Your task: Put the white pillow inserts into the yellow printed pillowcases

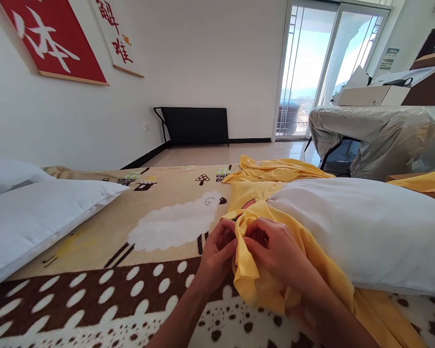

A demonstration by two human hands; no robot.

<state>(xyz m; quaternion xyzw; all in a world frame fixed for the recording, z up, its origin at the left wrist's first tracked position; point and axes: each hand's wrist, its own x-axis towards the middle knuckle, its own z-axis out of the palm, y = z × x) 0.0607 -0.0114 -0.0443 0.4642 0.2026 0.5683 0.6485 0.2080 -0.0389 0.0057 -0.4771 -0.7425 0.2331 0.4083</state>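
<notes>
Both hands pinch a bunched part of a yellow cloth cover (293, 222), which looks like a pillowcase. My left hand (221, 246) grips its left side with thumb and fingers together. Close beside it, my right hand (275, 246) is closed on the same fold, fingertips curled into the fabric. A strip of the cloth hangs down between the two hands. To the right, a plump white pillow (366, 227) lies with its left end against the yellow cloth, partly over it. What the fingertips hold exactly is hidden in the folds.
A beige and brown blanket (105, 212) with a sheep pattern lies beneath everything. White pillows (54, 208) rest at the left. Beyond the blanket are a black folded frame (195, 125) by the wall, a plastic-covered table (369, 121) carrying a white box (373, 95), and glass doors (308, 67).
</notes>
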